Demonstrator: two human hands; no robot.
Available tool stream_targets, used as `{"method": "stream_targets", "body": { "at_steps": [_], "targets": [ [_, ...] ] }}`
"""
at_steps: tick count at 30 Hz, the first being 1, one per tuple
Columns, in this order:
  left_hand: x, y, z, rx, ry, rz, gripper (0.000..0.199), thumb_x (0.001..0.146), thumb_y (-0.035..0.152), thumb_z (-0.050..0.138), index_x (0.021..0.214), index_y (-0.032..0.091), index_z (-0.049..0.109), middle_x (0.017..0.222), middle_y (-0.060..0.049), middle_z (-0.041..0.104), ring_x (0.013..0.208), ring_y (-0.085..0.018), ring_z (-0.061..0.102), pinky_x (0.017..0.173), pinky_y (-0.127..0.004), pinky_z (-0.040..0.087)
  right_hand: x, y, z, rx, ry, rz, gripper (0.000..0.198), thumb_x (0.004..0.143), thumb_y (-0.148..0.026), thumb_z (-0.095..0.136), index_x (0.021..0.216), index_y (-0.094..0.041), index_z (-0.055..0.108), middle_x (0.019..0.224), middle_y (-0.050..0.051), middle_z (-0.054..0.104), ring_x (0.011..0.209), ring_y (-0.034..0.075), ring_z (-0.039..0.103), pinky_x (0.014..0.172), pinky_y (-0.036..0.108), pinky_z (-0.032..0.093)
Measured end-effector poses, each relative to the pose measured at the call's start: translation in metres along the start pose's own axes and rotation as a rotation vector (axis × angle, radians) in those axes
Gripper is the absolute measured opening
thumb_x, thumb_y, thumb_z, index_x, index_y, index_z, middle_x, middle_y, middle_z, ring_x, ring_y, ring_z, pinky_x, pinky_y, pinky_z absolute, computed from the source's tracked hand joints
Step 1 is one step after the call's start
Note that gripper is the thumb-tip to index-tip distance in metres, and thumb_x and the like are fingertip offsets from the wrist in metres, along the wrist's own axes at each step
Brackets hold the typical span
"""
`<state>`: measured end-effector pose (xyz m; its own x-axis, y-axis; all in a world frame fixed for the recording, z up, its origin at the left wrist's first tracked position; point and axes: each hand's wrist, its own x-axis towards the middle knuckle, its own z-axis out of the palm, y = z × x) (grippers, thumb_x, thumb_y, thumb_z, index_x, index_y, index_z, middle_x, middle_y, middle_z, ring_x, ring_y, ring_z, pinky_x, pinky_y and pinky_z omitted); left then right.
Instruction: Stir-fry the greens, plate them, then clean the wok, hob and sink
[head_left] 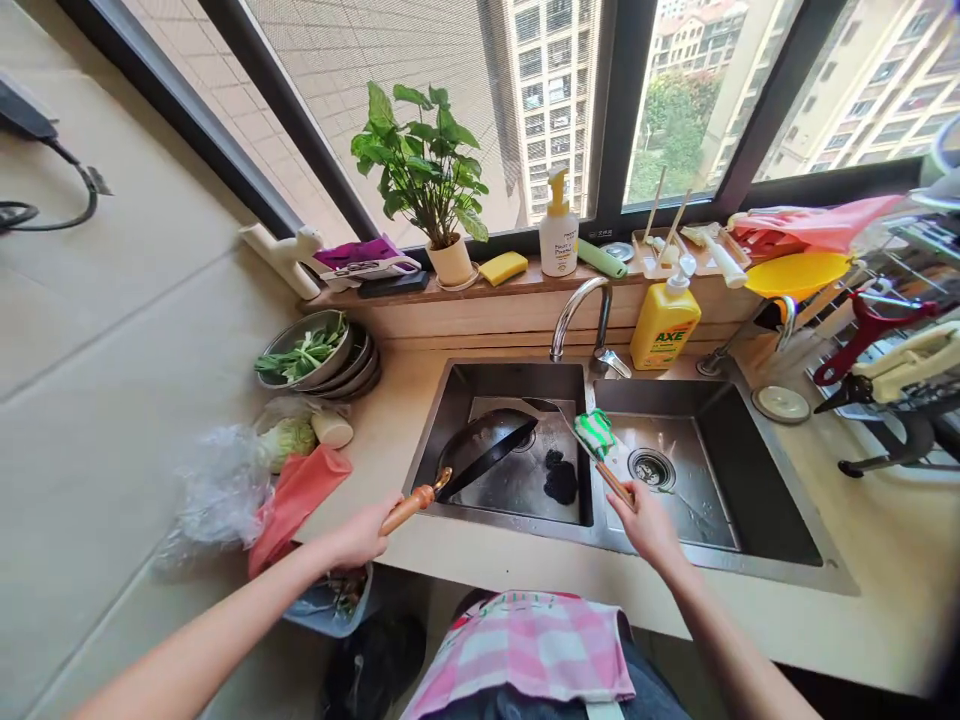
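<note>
My left hand point(366, 530) is wrapped round the wooden handle of a dark wok point(476, 440), which is tilted up on its side in the left basin of the sink point(592, 505). In my right hand point(637, 512) is the wooden handle of a spatula point(615, 484); its thin metal end reaches over the divider towards the wok. A green and white sponge point(595, 432) sits at the divider against the spatula's shaft. Black scouring pads point(560, 480) lie on the left basin's floor.
The faucet point(581, 310) rises behind the divider, beside a yellow detergent bottle point(664, 322). Stacked bowls with greens point(307, 352), a plastic bag point(221, 485) and a red cloth-like item point(296, 495) lie left. A dish rack point(892, 350) stands right.
</note>
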<state>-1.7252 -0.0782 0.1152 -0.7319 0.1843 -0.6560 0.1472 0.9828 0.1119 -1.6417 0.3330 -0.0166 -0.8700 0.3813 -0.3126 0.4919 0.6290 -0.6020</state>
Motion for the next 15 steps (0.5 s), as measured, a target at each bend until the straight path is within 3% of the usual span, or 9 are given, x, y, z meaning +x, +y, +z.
{"method": "stream_targets", "body": {
  "at_steps": [5,11,15],
  "targets": [
    [-0.005,-0.026,0.034,-0.142,0.024,0.027,0.048,0.066,0.009,0.047,0.113,0.02,0.046,0.076,0.001,0.057,0.063,-0.017,0.059,0.055,-0.025,0.038,-0.064,-0.005,0.062,0.332,0.108,0.08,0.034,0.082,-0.053,0.039,0.088,-0.022,0.05,0.082,0.009,0.067,0.076,0.026,0.064,0.067,0.033,0.044],
    [-0.005,-0.052,0.083,-0.353,0.027,-0.049,0.024,0.08,0.015,0.039,0.103,0.02,0.045,0.054,0.008,0.042,0.043,-0.014,0.049,0.044,-0.023,0.035,-0.106,-0.029,0.082,0.469,0.227,0.122,0.037,0.082,-0.055,0.034,0.091,-0.022,0.047,0.087,0.01,0.066,0.079,0.026,0.062,0.071,0.035,0.043],
    [-0.004,-0.058,0.116,-0.417,0.111,-0.032,0.018,0.084,0.013,0.037,0.1,0.02,0.043,0.052,0.007,0.044,0.041,-0.014,0.05,0.042,-0.023,0.035,-0.127,-0.037,0.094,0.471,0.227,0.153,0.034,0.083,-0.052,0.035,0.091,-0.021,0.047,0.089,0.011,0.066,0.082,0.026,0.062,0.072,0.035,0.043]
  ]
}}
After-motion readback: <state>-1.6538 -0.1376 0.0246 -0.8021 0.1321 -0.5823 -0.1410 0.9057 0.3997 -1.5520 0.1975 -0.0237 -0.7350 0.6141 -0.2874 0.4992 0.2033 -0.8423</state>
